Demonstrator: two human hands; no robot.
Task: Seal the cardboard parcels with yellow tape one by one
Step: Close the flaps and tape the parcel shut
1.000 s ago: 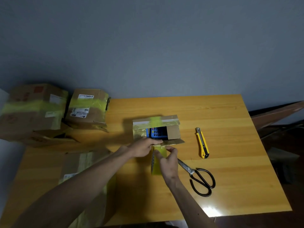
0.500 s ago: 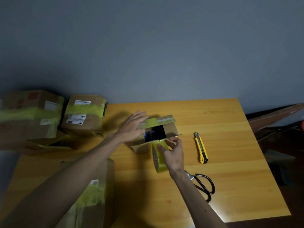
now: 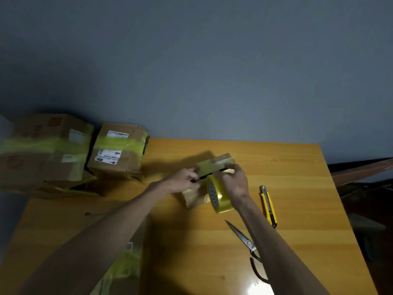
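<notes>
Head view, and your right hand is curled over the top of the tape roll, gripping it, with the fingertips reaching onto the near flap of the small box. The roll stands on edge against the box's near face, its open core turned to your left, and a strip of yellow tape runs up from it to the flap under those fingers. Your left hand is at the box's left end, fingers bent and holding the edge right where a dark gap shows between the flaps; motion blur hides exactly how the fingertips sit. So the box lies between your two hands, touching both, near the middle of the wooden table. Just right of your right wrist lies a yellow utility knife, and the scissors lie nearer you, partly under that forearm. Two taped boxes stand at the far left, and another taped box sits below your left forearm.
</notes>
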